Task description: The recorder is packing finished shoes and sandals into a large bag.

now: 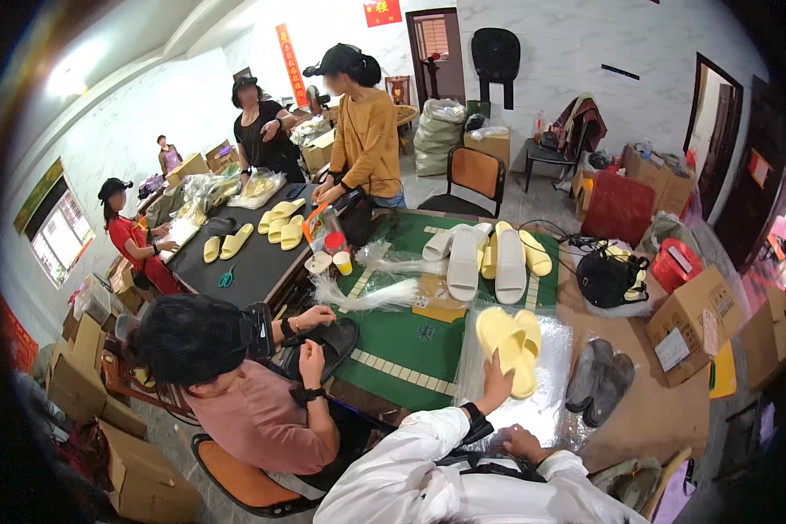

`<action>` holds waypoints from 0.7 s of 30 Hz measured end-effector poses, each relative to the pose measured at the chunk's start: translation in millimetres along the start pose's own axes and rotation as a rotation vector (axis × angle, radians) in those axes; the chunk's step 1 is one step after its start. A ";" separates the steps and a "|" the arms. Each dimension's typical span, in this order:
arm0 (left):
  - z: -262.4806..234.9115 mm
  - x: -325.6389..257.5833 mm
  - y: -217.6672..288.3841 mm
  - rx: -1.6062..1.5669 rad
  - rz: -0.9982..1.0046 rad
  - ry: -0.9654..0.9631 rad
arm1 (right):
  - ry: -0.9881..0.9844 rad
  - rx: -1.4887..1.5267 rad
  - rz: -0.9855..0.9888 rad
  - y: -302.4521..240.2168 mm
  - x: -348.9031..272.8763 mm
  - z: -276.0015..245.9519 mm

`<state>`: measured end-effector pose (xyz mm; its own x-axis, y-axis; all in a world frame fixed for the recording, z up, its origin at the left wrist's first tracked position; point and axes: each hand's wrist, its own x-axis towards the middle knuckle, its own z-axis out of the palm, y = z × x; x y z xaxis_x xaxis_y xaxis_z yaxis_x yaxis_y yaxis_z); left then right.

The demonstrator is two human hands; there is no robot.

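My left hand (496, 384) is closed around the near end of a pair of pale yellow slide slippers (522, 339). They sit over a clear plastic bag (546, 410) spread near the table's front edge. Low at that bag's near edge lies my right hand (526, 444), its fingers curled; what they grip, if anything, is hidden. Just right of the bag is a pair of dark grey slippers (598, 382) in clear plastic. Beyond my left hand stand white slippers (463, 262) and more yellow slippers (534, 253), grouped together.
To my left, a seated co-worker (253, 393) handles a black slipper (332, 345) over the green table mat (393, 349). Clear bags (371, 293) lie on the mat. A black bag (611, 278) and a cardboard box (694, 323) are at right. Other people stand around a dark table (258, 271).
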<state>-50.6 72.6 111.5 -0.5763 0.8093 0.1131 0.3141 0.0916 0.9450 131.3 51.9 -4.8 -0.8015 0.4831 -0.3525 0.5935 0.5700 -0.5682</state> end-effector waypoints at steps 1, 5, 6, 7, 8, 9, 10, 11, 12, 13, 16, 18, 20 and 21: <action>1.9 -0.4 -19.5 0.096 -0.105 -0.059 | 0.052 -0.028 -0.086 12.3 5.2 10.3; -7.1 -12.3 -94.1 -0.208 -0.002 -0.275 | 0.067 -0.106 -0.098 16.5 1.3 10.5; -11.7 -16.2 -100.2 -0.137 -0.135 -0.297 | 0.009 -0.076 0.011 8.3 -2.6 4.7; -14.6 -20.5 -105.7 -0.065 -0.269 -0.317 | 0.003 -0.076 0.011 0.5 -6.9 -2.4; -16.3 -25.7 -106.7 -0.059 -0.300 -0.292 | -0.022 -0.030 0.074 -21.7 -16.4 -19.7; -16.0 -27.9 -112.4 -0.056 -0.298 -0.287 | -0.048 0.015 0.134 -34.2 -21.4 -28.2; -15.4 -28.2 -118.2 -0.057 -0.254 -0.260 | -0.067 -0.003 0.139 -29.7 -18.8 -22.7; -13.5 -28.5 -116.1 -0.060 -0.210 -0.244 | -0.066 -0.001 0.143 -20.7 -17.6 -16.7; -9.6 -30.5 -113.8 -0.057 -0.183 -0.221 | -0.029 -0.009 0.099 -12.0 -16.7 -10.5; -9.4 -30.4 -109.5 -0.058 -0.187 -0.225 | 0.007 -0.018 0.054 -8.1 -14.4 -7.1; -9.4 -33.6 -89.0 -0.125 -0.065 -0.311 | -0.034 -0.039 -0.058 1.5 -6.0 -3.4; -8.1 -31.8 -114.9 -0.191 -0.033 -0.307 | -0.035 -0.035 -0.117 13.0 13.7 9.7; -3.3 -34.7 -102.3 -0.339 -0.210 -0.408 | 0.024 -0.063 -0.005 27.4 8.1 19.8; -5.8 -36.7 -98.0 -0.438 -0.392 -0.403 | -0.023 -0.080 0.058 17.2 10.5 14.6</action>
<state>-64.6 30.5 16.5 -0.2341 0.9239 -0.3027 -0.2399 0.2469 0.9389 132.1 57.0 -29.2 -0.7667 0.5017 -0.4006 0.6420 0.5934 -0.4856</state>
